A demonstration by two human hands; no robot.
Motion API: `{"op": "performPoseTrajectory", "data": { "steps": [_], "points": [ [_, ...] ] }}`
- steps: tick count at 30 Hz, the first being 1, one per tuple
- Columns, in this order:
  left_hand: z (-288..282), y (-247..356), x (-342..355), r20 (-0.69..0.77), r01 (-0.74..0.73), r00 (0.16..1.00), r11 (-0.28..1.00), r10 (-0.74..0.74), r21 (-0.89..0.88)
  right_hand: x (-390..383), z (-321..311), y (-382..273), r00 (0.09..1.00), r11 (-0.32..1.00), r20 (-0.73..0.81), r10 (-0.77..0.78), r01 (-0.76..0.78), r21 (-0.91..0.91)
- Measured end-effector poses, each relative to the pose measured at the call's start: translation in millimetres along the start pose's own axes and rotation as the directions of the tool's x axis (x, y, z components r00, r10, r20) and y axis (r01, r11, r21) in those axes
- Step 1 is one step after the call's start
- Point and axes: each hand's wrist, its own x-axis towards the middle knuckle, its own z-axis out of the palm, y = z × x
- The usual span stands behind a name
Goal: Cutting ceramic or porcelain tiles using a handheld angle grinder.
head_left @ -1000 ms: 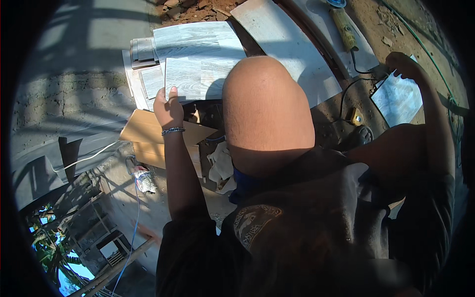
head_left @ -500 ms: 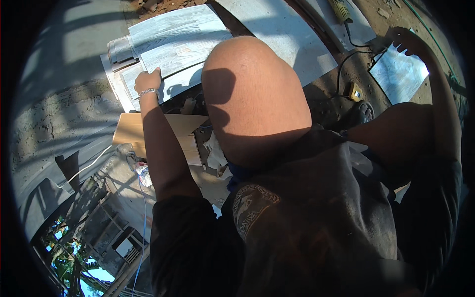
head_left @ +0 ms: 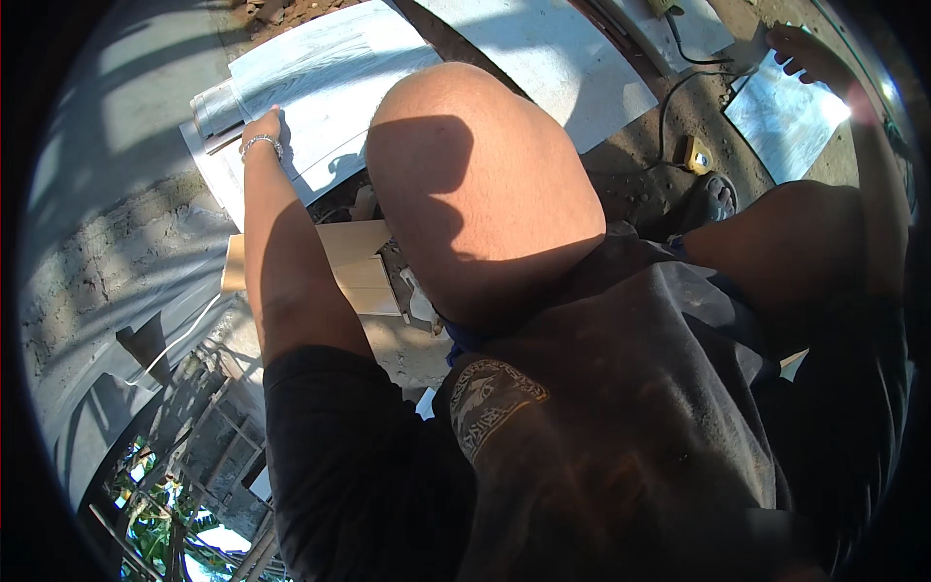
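Sunlit ground (head_left: 713, 102) of bare brown dirt spreads under everything, crossed by hard shadows, with a grey concrete surface (head_left: 136, 126) running along the left side. Largest of the loose things is a white sheet (head_left: 543, 68), lying flat beyond the bent knee (head_left: 485, 165) and reaching toward the top of the view. Just left of it, partly hidden by that knee, lies a stack of pale wood-grain planks (head_left: 330, 87), its pieces overlapping unevenly, with narrower ones at the left end. Below the planks, the left forearm passes over some light brown boards (head_left: 364, 281). Well apart on the right, a bluish-grey panel (head_left: 781, 126) lies tilted on the dirt, one corner glaring in the sun. Near it a foot in a dark sandal (head_left: 713, 204) stands beside the other leg. Of the two hands, the left hand (head_left: 262, 126) rests at the left end of the planks; whether it grasps one or only presses on it cannot be told. The right hand (head_left: 803, 53) is at the upper edge of the panel, released, its fingers parted and loosely bent; contact is unclear. A black cord (head_left: 663, 121) curves down toward a small yellow boxy tool (head_left: 696, 155), and a chain bracelet (head_left: 262, 145) circles the left wrist
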Motion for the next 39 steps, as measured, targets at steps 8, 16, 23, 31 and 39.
{"op": "performPoseTrajectory", "data": {
  "steps": [8, 16, 23, 31, 39],
  "points": [
    [-19.7, -2.4, 14.1, -0.003, 0.006, 1.0, 0.98, -0.007, -0.199, -3.3, -10.7, 17.1, 1.0, 1.0, -0.008, 0.014, -0.014, 0.021],
    [-37.1, -6.5, 6.0, 0.478, 0.292, 0.86, 0.597, 0.177, -0.747, -10.7, -4.5, -19.9, 0.974, 0.975, 0.057, 0.218, -0.219, 0.025],
    [-53.3, 22.5, 8.0, 0.142, 0.11, 0.99, 0.566, 0.012, -0.817, -6.4, 4.3, -37.9, 0.973, 0.967, 0.089, 0.214, -0.224, 0.123],
    [-165.8, 27.6, 48.0, -0.034, -0.059, 0.998, 0.758, 0.048, -0.65, -17.9, -0.6, -10.5, 0.971, 0.976, 0.142, 0.195, -0.207, 0.075],
    [-382.1, 80.0, -25.1, -0.428, -0.514, 0.834, 0.772, 0.348, -0.373, -28.5, -2.6, 22.1, 0.988, 0.993, -0.118, 0.099, -0.105, -0.053]
  ]
}}
